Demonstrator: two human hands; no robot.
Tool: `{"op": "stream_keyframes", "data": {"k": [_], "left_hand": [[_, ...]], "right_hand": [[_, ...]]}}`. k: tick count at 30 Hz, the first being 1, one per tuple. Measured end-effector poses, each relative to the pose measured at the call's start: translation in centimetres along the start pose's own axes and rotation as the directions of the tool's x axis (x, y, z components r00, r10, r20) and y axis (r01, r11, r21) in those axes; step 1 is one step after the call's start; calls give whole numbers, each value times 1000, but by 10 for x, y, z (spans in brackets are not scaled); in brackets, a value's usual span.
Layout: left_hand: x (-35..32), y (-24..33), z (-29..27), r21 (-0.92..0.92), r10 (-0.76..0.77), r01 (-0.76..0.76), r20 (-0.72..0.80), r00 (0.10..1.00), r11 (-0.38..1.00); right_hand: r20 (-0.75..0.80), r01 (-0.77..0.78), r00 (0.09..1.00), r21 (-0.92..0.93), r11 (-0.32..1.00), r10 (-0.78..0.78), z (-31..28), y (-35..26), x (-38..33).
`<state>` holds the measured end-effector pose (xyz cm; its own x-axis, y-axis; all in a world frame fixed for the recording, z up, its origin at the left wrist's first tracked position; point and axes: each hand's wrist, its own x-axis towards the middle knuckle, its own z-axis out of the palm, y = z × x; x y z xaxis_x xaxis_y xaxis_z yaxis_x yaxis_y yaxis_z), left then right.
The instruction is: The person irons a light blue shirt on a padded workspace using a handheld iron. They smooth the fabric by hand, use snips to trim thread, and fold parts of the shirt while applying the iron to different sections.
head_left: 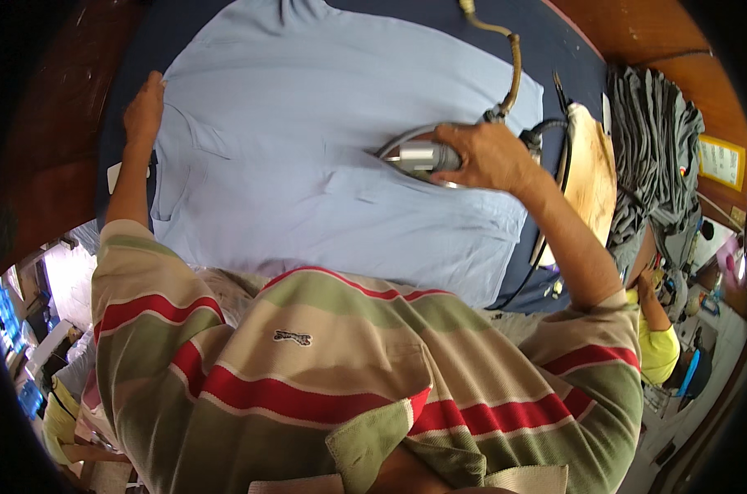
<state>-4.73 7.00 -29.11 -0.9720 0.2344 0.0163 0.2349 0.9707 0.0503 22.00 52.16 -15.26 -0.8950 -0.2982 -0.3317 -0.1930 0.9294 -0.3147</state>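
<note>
A light blue shirt (291, 107) lies spread over a dark blue padded table (554, 49). My right hand (493, 156) is wrapped round the handle of a steam iron (414, 156), which rests on the right half of the shirt with its tip to the left. Some small wrinkles show in the cloth near that tip. At the shirt's left edge my left hand (145, 111) is closed on the fabric, though its fingertips are partly hidden.
A brown hose (515, 62) runs from the iron to the far edge. Right of the shirt lies a scorched tan pad (586, 181), beside a stack of folded grey garments (649, 140). A person in a yellow top (660, 346) is at the far right.
</note>
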Motion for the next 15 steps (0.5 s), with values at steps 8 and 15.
{"op": "stream_keyframes", "data": {"k": [8, 15], "left_hand": [[-12, 7, -5, -166, -12, -9, -129, 992, 986], [18, 102, -1, -144, 309, -457, -558, 770, 878]], "right_hand": [[-289, -222, 935, -16, 975, 208, -24, 11, 94], [-327, -158, 935, -37, 987, 138, -48, 15, 155]]}}
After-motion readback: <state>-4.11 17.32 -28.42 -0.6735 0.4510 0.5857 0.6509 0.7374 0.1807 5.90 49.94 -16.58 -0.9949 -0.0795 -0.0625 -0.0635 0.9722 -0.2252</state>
